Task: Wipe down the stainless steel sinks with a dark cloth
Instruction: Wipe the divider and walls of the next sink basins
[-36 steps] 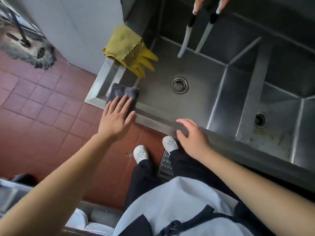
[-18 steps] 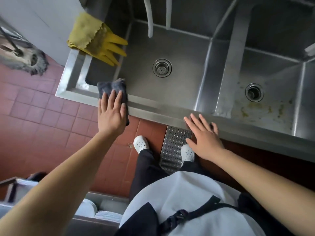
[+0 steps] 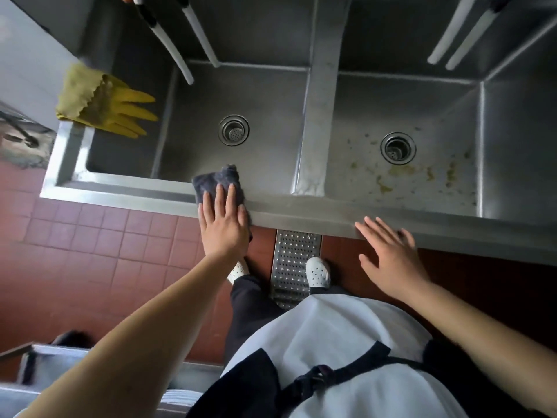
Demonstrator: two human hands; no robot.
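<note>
A dark grey cloth lies folded over the front rim of the stainless steel sinks. My left hand presses flat on the cloth, fingers together, at the front of the left basin. My right hand rests open, fingers spread, on the front rim below the right basin, holding nothing. The right basin's floor shows yellowish stains around its drain. The left basin has a drain in the middle.
Yellow rubber gloves and a yellow cloth hang over the sink's left rim. White tubes hang over the left basin, two more over the right. A perforated metal floor grate lies by my white shoes. Red tile floor lies to the left.
My left hand has slid the cloth rightward along the front rim, from the left corner toward the divider. My right hand has also shifted right along the rim.
</note>
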